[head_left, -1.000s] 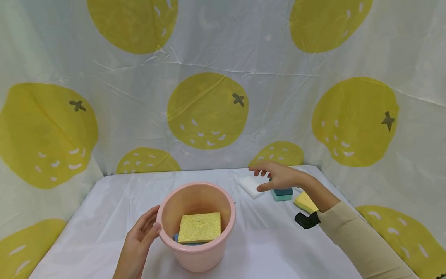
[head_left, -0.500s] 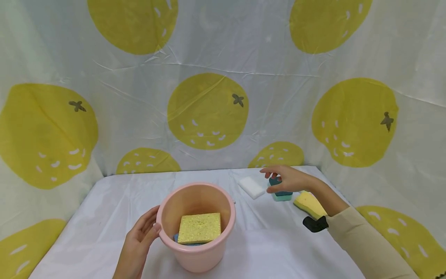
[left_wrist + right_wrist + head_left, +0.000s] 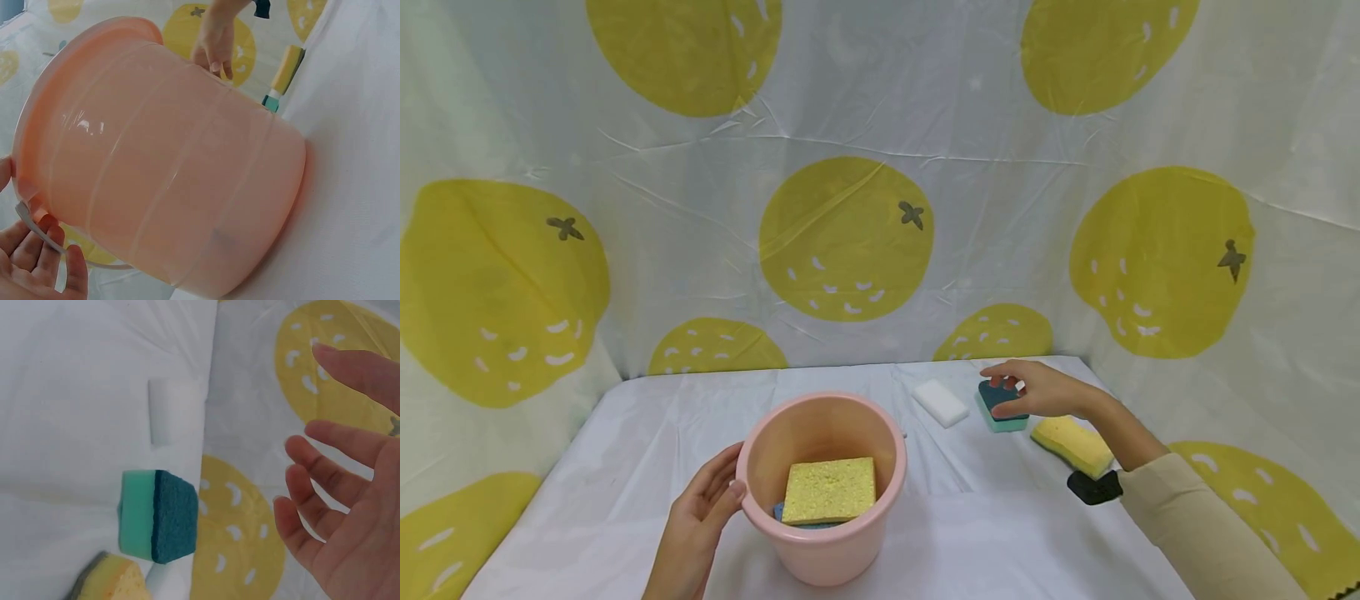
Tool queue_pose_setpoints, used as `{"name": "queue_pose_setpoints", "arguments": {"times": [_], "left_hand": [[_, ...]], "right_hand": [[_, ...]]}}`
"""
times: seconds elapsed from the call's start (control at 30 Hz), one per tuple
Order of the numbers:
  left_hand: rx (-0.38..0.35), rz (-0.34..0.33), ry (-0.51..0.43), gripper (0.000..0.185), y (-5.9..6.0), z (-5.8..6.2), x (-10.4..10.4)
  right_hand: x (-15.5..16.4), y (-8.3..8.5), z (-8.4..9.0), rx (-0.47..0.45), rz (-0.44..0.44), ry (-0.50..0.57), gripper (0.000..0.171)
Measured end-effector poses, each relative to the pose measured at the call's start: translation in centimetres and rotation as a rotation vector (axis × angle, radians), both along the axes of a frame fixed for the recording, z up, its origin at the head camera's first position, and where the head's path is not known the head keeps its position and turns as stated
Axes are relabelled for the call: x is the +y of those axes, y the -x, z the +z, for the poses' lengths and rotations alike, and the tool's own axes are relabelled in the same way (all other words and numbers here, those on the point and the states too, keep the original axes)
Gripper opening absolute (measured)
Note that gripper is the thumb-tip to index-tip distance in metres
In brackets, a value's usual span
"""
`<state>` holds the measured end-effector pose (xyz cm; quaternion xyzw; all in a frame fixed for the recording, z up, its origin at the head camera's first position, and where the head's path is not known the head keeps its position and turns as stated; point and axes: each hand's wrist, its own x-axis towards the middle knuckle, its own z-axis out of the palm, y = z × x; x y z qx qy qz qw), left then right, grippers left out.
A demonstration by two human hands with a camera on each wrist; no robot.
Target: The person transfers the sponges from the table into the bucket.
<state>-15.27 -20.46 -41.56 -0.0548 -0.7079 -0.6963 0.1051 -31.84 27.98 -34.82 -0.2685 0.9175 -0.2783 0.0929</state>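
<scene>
My left hand [image 3: 700,504] holds the pink bucket [image 3: 827,554] at its left rim, thumb on the edge and fingers outside by the thin handle [image 3: 40,234]. Inside the bucket, a yellow sponge [image 3: 830,492] lies over a blue one [image 3: 778,511], mostly hidden. Fingers spread and holding nothing, my right hand [image 3: 1037,390] hovers over a green sponge [image 3: 1002,423] with a dark teal scouring side. In the right wrist view, that teal pad [image 3: 176,517] stands apart from the fingertips [image 3: 284,509].
A white sponge [image 3: 940,403] lies left of the green one. To its right is a wavy yellow sponge [image 3: 1072,444] with a dark underside, near the black piece [image 3: 1093,487] at my right wrist. Lemon-print cloth [image 3: 850,237] walls the table [image 3: 985,533] at the back and sides.
My right hand has moved right and slightly down, from beside the white sponge to over the green one, uncovering more of the yellow sponge. The left hand and bucket have stayed still.
</scene>
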Motion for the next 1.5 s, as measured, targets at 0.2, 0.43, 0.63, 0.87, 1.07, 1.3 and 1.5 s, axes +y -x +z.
{"name": "queue_pose_setpoints", "arguments": {"times": [0.2, 0.43, 0.63, 0.87, 1.07, 1.3, 1.5], "left_hand": [[0.0, -0.004, 0.005, 0.048, 0.2, -0.2, -0.1], [0.018, -0.013, 0.005, 0.047, 0.0, -0.1, -0.1], [0.013, -0.005, 0.002, 0.047, 0.0, 0.0, 0.0], [0.015, -0.006, 0.003, 0.046, 0.0, -0.1, -0.1], [0.01, -0.004, 0.003, 0.047, 0.0, -0.1, 0.0], [-0.001, -0.003, 0.004, 0.047, 0.0, 0.0, 0.0], [-0.006, 0.002, 0.01, 0.047, 0.1, 0.0, 0.0]], "right_hand": [[0.9, -0.1, -0.3, -0.023, -0.037, 0.022, 0.068], [2.4, 0.0, -1.1, -0.007, -0.064, 0.021, 0.07], [3.3, 0.2, -1.9, -0.005, -0.103, 0.005, 0.07], [4.4, 0.2, -2.7, 0.003, -0.134, -0.017, 0.071], [5.1, -0.6, -3.3, -0.023, -0.2, -0.03, 0.074], [6.5, -1.2, -5.5, 0.008, -0.257, -0.026, 0.076], [8.1, -1.5, -7.2, 0.037, -0.326, -0.069, 0.083]]}}
